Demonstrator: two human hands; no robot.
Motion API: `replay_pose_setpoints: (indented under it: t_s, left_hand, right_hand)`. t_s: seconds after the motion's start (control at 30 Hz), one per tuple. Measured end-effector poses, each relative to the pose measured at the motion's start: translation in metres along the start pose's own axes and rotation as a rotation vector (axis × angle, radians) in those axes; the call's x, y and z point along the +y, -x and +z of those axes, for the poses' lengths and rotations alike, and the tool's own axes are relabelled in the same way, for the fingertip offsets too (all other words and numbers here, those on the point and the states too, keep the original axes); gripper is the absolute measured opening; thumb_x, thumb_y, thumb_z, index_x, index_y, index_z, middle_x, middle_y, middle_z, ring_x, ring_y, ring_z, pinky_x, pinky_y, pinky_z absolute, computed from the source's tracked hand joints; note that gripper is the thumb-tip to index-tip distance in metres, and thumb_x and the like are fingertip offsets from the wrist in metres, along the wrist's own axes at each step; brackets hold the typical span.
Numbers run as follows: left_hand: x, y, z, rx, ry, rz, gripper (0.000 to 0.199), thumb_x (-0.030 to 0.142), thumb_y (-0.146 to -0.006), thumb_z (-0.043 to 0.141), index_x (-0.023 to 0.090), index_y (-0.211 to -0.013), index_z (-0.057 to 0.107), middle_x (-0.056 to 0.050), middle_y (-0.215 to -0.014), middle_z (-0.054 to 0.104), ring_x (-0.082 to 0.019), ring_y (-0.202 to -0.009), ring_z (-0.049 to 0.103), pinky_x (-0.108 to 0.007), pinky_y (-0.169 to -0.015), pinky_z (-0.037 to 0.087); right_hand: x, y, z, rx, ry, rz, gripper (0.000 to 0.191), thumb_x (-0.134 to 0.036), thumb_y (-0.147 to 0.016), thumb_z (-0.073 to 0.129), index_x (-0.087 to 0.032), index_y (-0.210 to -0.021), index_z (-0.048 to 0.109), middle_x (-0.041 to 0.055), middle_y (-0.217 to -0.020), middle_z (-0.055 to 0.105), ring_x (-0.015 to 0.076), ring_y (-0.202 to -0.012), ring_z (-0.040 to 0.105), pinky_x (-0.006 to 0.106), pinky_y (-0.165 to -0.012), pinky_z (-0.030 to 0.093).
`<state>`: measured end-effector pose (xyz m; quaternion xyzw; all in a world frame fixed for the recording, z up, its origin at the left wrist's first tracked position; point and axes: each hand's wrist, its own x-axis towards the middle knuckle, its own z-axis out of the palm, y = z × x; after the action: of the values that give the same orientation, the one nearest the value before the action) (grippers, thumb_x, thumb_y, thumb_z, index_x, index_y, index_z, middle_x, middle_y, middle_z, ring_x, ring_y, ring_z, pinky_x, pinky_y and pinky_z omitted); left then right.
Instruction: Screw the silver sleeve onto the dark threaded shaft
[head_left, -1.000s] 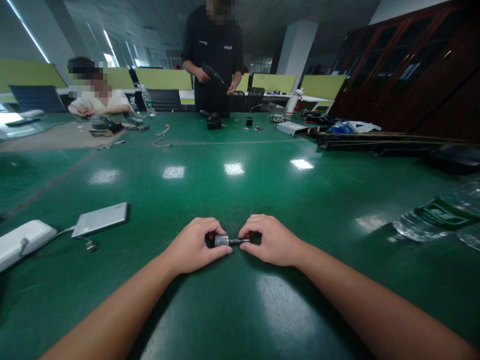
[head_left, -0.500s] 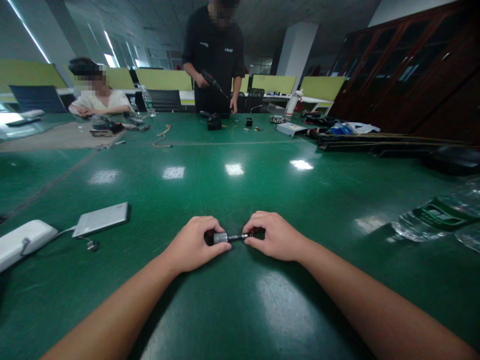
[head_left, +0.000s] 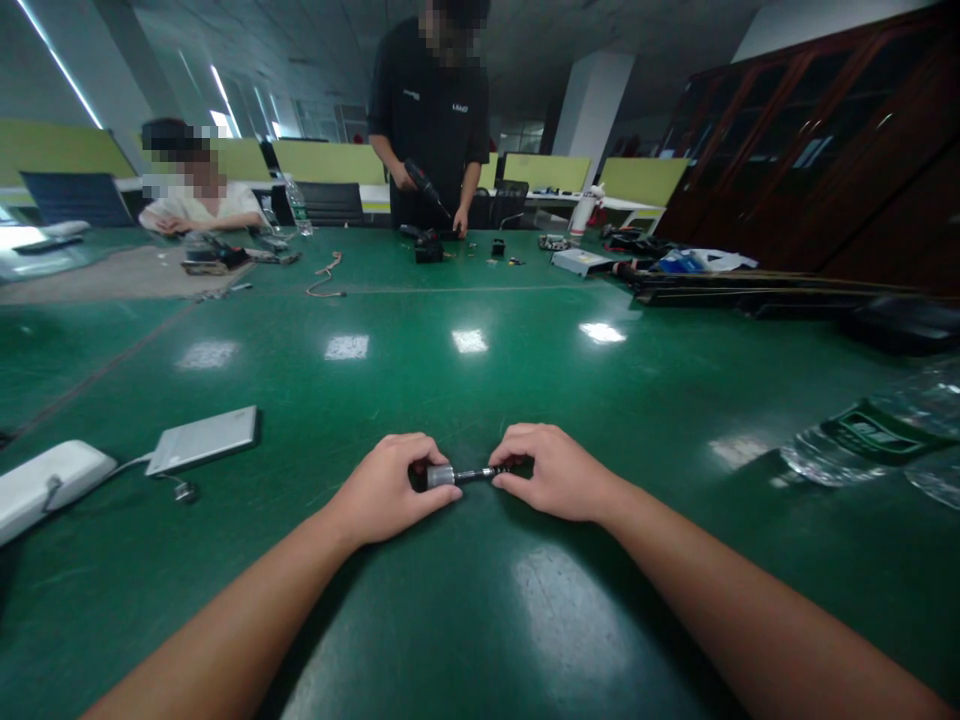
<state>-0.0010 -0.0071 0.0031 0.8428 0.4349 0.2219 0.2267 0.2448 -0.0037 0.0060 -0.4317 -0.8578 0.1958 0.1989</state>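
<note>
Both forearms angle in from the person's own sides, wrists nearly straight, hands facing each other with thumbs on the near side. Left hand (head_left: 391, 490): thumb and curled fingers pinch a silver cylinder (head_left: 441, 476), thumb laid along its near edge. Right hand (head_left: 553, 474): thumb and index pinch the far end of the dark rod (head_left: 472, 475) that sticks out of the cylinder, other fingers tucked. The rod's middle shows bare between the two sets of fingertips, roughly level. Can't tell from here if either hand rests on the green tabletop (head_left: 480, 400).

Sideways room: left of the left fingers, well apart, a flat silver box (head_left: 204, 440) on a cable, then a white case (head_left: 56, 485) cut by the view's edge. Right of the right fingers, well apart, a clear bottle with a green label (head_left: 874, 435) on its side. Straight beyond the fingers, green surface runs to a thin cord (head_left: 326, 275) off left, and a black tool (head_left: 429, 247) about dead ahead; dark strips (head_left: 720, 288) lie far right. Past the table's far edge, a standing person holds a drill (head_left: 425, 185).
</note>
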Motion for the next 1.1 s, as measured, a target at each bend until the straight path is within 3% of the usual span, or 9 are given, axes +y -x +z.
replay_pose_setpoints:
  t_s: [0.23, 0.4, 0.5, 0.77, 1.1]
  left_hand:
    - [-0.002, -0.001, 0.001, -0.013, 0.034, 0.070, 0.027, 0.036, -0.073, 0.079, 0.019, -0.090, 0.067, -0.002, -0.085, 0.066, -0.018, -0.079, 0.060, -0.029, -0.074, 0.044]
    - [0.002, -0.001, -0.002, -0.034, 0.073, 0.079, 0.020, 0.037, -0.082, 0.071, 0.018, -0.089, 0.069, -0.002, -0.080, 0.066, -0.016, -0.075, 0.060, -0.028, -0.072, 0.044]
    - [0.002, -0.002, -0.002, -0.039, 0.076, 0.070, 0.020, 0.035, -0.081, 0.073, 0.018, -0.090, 0.068, -0.001, -0.080, 0.066, -0.016, -0.075, 0.060, -0.027, -0.071, 0.043]
    - [0.001, -0.003, 0.000, -0.039, 0.052, 0.056, 0.021, 0.032, -0.075, 0.077, 0.019, -0.087, 0.068, -0.001, -0.081, 0.067, -0.017, -0.077, 0.061, -0.027, -0.071, 0.043]
    - [0.004, -0.004, -0.001, -0.045, 0.056, 0.050, 0.019, 0.034, -0.079, 0.075, 0.018, -0.085, 0.067, -0.001, -0.080, 0.065, -0.017, -0.076, 0.059, -0.027, -0.070, 0.042]
  right_hand:
    - [-0.006, 0.000, 0.013, 0.028, -0.098, -0.069, 0.019, -0.017, -0.079, 0.073, -0.019, -0.097, 0.072, 0.0019, -0.083, 0.069, 0.0146, -0.078, 0.061, 0.028, -0.075, 0.045]
    - [-0.011, -0.001, 0.020, 0.044, -0.107, -0.098, 0.016, -0.018, -0.085, 0.067, -0.020, -0.100, 0.071, 0.0023, -0.086, 0.070, 0.0151, -0.080, 0.061, 0.030, -0.077, 0.044]
    - [-0.011, -0.001, 0.021, 0.043, -0.105, -0.118, 0.016, -0.019, -0.087, 0.065, -0.020, -0.102, 0.070, 0.0037, -0.089, 0.072, 0.0160, -0.082, 0.062, 0.031, -0.078, 0.044]
    - [-0.012, -0.001, 0.023, 0.035, -0.088, -0.146, 0.015, -0.020, -0.086, 0.067, -0.019, -0.100, 0.072, 0.0047, -0.090, 0.072, 0.0178, -0.086, 0.063, 0.032, -0.080, 0.044]
    - [-0.012, -0.003, 0.026, 0.055, -0.088, -0.163, 0.014, -0.020, -0.084, 0.067, -0.020, -0.097, 0.072, 0.0045, -0.088, 0.072, 0.0178, -0.085, 0.063, 0.032, -0.080, 0.045]
